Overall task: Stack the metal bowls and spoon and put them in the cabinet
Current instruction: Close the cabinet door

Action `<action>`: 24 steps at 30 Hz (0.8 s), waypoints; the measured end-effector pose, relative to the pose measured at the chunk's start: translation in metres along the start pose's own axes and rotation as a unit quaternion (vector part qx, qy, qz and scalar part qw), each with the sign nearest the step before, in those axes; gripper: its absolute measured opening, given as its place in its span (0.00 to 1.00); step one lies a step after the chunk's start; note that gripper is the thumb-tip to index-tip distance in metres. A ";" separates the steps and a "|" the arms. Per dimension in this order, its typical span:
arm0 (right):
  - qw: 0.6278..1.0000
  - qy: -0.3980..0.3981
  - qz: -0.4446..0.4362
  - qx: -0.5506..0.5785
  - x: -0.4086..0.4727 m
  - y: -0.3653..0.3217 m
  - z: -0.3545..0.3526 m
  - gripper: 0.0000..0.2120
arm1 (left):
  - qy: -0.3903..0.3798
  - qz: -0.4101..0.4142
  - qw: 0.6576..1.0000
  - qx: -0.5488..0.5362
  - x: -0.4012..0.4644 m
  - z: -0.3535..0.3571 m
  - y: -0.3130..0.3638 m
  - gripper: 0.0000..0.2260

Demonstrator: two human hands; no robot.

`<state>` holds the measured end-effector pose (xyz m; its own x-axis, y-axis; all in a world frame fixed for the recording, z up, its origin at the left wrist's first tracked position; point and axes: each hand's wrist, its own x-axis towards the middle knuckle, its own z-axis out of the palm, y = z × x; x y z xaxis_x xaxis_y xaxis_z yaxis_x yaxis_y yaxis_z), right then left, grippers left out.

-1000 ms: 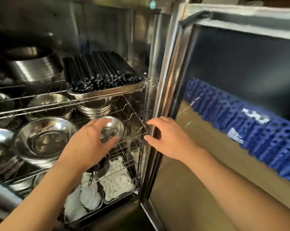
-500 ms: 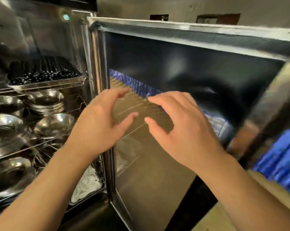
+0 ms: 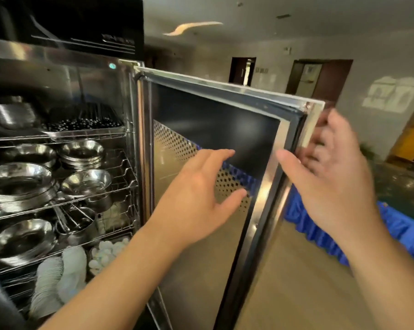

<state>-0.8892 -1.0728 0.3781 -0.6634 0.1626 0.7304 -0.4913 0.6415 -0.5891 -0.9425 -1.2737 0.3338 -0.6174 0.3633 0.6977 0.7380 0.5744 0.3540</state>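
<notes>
The steel cabinet (image 3: 58, 75) stands open at the left, its wire shelves full of metal bowls. A small metal bowl (image 3: 87, 181) rests on the middle shelf beside a large stack of bowls (image 3: 18, 182). The cabinet door (image 3: 225, 144) hangs open in front of me. My left hand (image 3: 199, 198) hovers open in front of the door's inner panel, holding nothing. My right hand (image 3: 330, 177) is at the door's outer edge, fingers wrapping behind the frame, blurred. No spoon can be made out apart from utensils in a pot (image 3: 77, 222).
A tray of black chopsticks (image 3: 82, 122) sits on the top shelf. White dishes (image 3: 56, 275) and white spoons (image 3: 106, 253) fill the bottom shelf. Blue crates (image 3: 391, 229) stand behind the door at the right. Doorways lie in the far wall.
My left hand let go of the small bowl on the middle shelf and drew out of the cabinet. Both hands moved right to the door; the right hand reached its outer edge.
</notes>
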 end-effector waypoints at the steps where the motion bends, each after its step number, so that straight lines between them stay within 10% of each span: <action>1: 1.000 -0.009 -0.005 0.012 -0.001 0.003 0.002 0.40 | 0.003 0.000 1.000 0.001 -0.002 -0.003 0.001 0.30; 11: 0.992 0.047 0.045 0.106 -0.022 -0.005 0.040 0.54 | 0.046 -0.029 0.998 0.026 -0.045 -0.061 -0.018 0.31; 15: 0.991 -0.077 -0.094 -0.048 -0.023 -0.034 0.039 0.22 | 0.067 -0.035 0.997 0.027 -0.067 -0.096 -0.022 0.34; 17: 0.990 -0.098 -0.057 0.083 -0.031 -0.044 0.057 0.14 | 0.076 -0.028 0.996 0.030 -0.078 -0.115 -0.021 0.35; 24: 0.963 -0.098 -0.204 0.148 -0.061 -0.116 0.120 0.39 | 0.090 -0.016 0.995 0.026 -0.113 -0.172 -0.021 0.40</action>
<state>-0.8594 -1.2477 0.3602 -0.4605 -0.2208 0.8598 -0.8537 0.3756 -0.3608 -0.8412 -1.4536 0.3546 -0.5779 0.2098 0.7887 0.7008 0.6229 0.3478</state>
